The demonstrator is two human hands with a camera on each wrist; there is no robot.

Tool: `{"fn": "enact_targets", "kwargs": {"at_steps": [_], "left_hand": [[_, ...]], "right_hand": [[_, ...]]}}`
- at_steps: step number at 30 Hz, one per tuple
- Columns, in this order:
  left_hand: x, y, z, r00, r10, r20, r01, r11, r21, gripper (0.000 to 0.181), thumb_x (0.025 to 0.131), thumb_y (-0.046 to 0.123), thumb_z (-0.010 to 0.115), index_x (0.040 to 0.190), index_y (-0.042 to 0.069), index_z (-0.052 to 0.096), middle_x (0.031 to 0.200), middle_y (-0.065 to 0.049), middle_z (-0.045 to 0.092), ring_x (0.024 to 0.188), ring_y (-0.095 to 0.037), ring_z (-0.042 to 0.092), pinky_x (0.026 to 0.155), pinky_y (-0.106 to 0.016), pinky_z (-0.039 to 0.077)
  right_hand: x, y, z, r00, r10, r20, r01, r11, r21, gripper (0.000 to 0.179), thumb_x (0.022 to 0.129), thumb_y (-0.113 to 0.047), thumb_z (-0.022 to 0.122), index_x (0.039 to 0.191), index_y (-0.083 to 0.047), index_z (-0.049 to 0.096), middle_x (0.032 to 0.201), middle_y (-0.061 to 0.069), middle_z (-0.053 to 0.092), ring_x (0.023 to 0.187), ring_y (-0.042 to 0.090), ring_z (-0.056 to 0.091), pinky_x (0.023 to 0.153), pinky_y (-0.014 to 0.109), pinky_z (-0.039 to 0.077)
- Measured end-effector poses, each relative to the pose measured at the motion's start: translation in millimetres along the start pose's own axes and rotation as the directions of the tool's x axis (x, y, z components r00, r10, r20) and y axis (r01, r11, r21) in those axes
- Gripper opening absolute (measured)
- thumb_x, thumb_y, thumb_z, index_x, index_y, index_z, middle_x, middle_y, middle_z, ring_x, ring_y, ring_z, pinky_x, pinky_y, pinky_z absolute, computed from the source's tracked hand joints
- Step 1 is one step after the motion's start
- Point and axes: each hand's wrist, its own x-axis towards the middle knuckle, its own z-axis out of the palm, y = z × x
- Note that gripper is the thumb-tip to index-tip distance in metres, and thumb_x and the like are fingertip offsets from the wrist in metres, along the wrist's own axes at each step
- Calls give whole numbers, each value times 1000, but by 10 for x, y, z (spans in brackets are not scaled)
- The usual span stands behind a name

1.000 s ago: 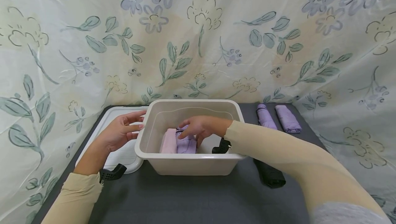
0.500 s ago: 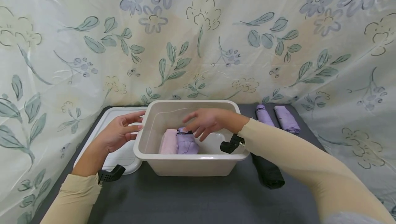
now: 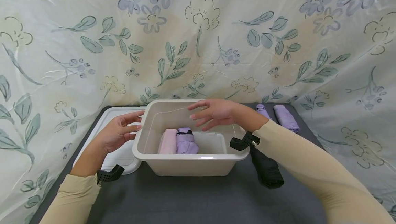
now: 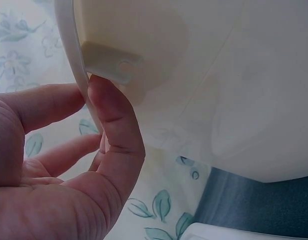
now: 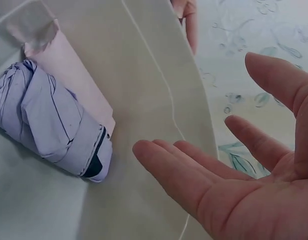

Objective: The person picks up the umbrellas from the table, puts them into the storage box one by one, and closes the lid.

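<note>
My left hand [image 3: 119,132] pinches the left rim of a beige plastic bin [image 3: 193,166]; the left wrist view shows the thumb and fingers [image 4: 116,115] on either side of that rim. Above the bin's right half hovers my right hand [image 3: 219,112], its fingers spread and holding nothing. Inside the bin, against the left side, lies a lavender rolled bundle [image 3: 187,143] with a dark band, which looks like a folded umbrella. Beside it on the left is a pink bundle [image 3: 168,142]. The right wrist view shows the lavender bundle [image 5: 54,120] lying apart from my fingers.
A white lid [image 3: 108,163] lies left of the bin, partly behind my left hand. Right of the bin lie a black rolled bundle [image 3: 268,172] and two lavender rolls [image 3: 287,119], one partly hidden by my right arm. A floral curtain [image 3: 201,45] hangs behind the dark table [image 3: 198,200].
My right hand has let go of the lavender bundle in the bin and moved up and to the right. My left hand has stayed at the rim.
</note>
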Motion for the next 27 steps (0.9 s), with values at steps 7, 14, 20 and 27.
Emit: {"fn": "enact_targets", "kwargs": {"at_steps": [7,14,20,27], "left_hand": [[8,1,-13,1000,0,1,0,1000,12,60,100,5,64,156,2,40,117,-2,62,99,-11,70,85,-30,62],[8,16,-15,1000,-13,-17,13,1000,6,60,99,5,65,155,4,43,116,-3,62,98,-11,70,85,-30,62],[5,19,5,1000,-18,-16,18,1000,-1,62,99,4,65,156,2,40,117,-3,61,98,-12,70,84,-30,62],[-17,31,20,1000,-20,-22,20,1000,0,62,99,5,65,156,3,40,117,-2,61,98,-12,69,85,-29,62]], "right_hand": [[-136,86,-116,996,-84,-18,85,995,47,62,101,-16,65,158,-15,38,161,15,39,137,39,54,108,54,51],[-282,183,-195,986,-150,-75,157,983,99,59,102,-11,61,157,-13,39,157,19,42,140,44,50,109,54,49],[-402,321,-247,967,-234,-101,244,964,107,57,103,-8,60,156,-13,41,155,19,44,138,41,51,108,50,51],[-545,463,-283,935,-315,-165,334,936,107,56,102,-6,60,155,-9,41,151,18,48,138,38,53,108,47,51]]}}
